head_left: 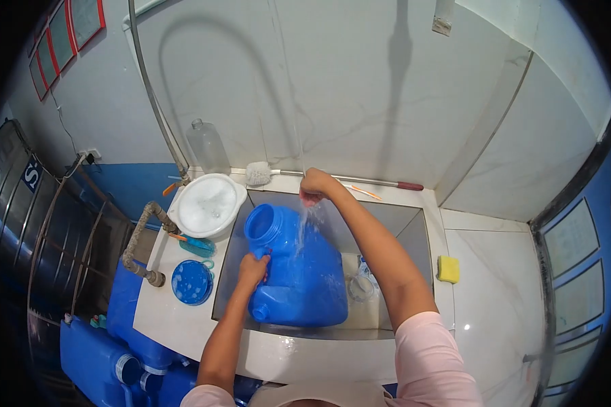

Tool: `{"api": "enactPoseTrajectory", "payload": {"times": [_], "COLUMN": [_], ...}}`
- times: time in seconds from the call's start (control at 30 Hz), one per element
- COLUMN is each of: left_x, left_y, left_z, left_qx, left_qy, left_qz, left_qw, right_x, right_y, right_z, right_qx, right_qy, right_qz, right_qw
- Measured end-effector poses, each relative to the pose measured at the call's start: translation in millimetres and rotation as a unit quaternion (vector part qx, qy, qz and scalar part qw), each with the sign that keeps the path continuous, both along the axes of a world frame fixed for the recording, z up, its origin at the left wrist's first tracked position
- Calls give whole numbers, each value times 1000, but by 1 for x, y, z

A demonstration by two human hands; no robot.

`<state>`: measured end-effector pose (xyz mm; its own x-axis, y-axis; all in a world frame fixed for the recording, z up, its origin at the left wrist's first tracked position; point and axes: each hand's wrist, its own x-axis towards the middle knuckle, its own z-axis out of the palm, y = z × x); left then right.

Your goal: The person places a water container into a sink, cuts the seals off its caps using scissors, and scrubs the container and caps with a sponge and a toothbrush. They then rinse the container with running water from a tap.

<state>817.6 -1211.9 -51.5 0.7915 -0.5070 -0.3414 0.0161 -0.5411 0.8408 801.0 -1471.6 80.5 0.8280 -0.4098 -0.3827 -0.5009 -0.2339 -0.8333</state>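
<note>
A large blue plastic jug (305, 271) stands in the sink basin, its round mouth uncapped and tilted toward the back left. My left hand (253, 270) is wrapped round the jug's handle just below that mouth. Above the jug's back edge, my right hand (313, 186) is closed, with water falling around it and down onto the jug. Something pinkish shows at its fingers, too small to make out. A clear plastic item (362, 286) lies on the basin floor, to the right of the jug.
Left counter: a white basin of suds (209, 203), a blue lid (192, 282), a blue brush (197, 245) and a pipe (139, 237). Behind the sink lie a long-handled brush (258, 173) and a clear bottle (208, 146). A yellow sponge (448, 269) sits right; blue jugs (95, 359) stand lower left.
</note>
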Motion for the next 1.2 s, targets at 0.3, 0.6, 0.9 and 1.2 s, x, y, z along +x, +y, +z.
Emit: {"api": "enactPoseTrajectory", "payload": {"times": [0.3,0.6,0.9,1.2], "left_x": [-14,25,-18,-40], "left_y": [15,-88,-28,38], "left_z": [14,21,56,21], "left_qx": [-2,-73,82,56], "left_qy": [-233,-530,-436,-447], "left_qz": [-91,-235,-391,-243], "left_qw": [968,812,806,859], "right_x": [-2,-5,-51,-100], "right_y": [-3,7,-108,-76], "right_z": [5,23,-122,-119], "right_qx": [71,101,-490,-470], "right_qy": [1,-68,32,-60], "right_qz": [10,-2,-78,55], "right_qw": [997,993,868,879]}}
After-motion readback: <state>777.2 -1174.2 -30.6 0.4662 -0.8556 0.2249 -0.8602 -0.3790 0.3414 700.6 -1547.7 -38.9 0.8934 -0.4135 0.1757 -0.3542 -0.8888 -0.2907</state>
